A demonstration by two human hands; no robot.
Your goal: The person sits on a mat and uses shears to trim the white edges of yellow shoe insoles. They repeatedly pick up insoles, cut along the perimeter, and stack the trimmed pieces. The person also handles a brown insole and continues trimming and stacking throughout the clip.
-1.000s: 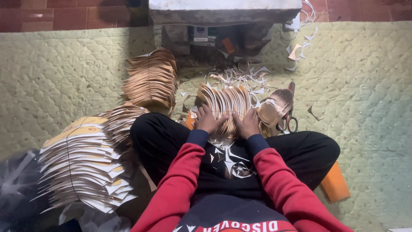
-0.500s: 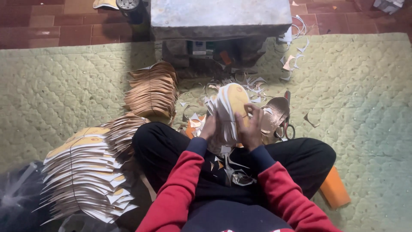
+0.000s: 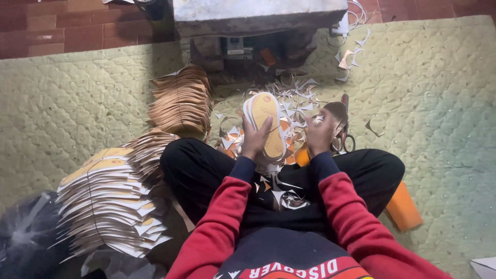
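Yellow oval insoles (image 3: pixel 266 124), a thin stack, sit clasped in the left hand (image 3: pixel 256 140); right hand (image 3: pixel 320 135) half-curled, empty, above paper scraps (image 3: pixel 294 93).

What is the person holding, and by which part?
The left hand grips a thin stack of insole cut-outs by its lower end. The right hand holds nothing clearly visible.

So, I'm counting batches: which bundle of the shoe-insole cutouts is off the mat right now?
The small yellow-faced stack, gripped upright in the left hand. The brown fanned pile and the big yellow-and-white pile both lie on the mat.
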